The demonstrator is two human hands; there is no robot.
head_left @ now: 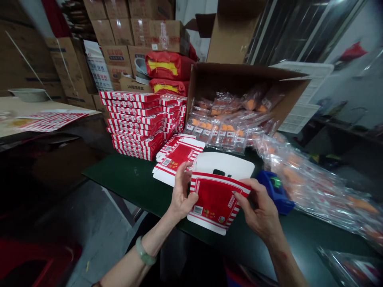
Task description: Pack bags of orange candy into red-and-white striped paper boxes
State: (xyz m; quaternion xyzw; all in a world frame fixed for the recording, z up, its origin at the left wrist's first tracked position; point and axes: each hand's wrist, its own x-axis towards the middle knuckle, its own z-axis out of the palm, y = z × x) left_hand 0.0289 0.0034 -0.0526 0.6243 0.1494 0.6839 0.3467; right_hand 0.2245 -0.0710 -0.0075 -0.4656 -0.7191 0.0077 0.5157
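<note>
A red and white striped cardboard box (214, 197) with a raised white flap is held over the front of the green table. My left hand (182, 195) grips its left edge, thumb on the red printed face. At the upper right corner my right hand (259, 205) pinches the panel between thumb and fingers. Behind my left hand, several flat red and white cartons (179, 153) lie overlapping on the table. A blue tape dispenser (277, 193) with a green roll stands just beyond my right hand.
Stacked red and white boxes (134, 123) rise at the back left. A large open carton (206, 79) lies behind, spilling clear plastic packs with orange items (223, 133). More bagged packs (299, 179) cover the right side of the green table (119, 171).
</note>
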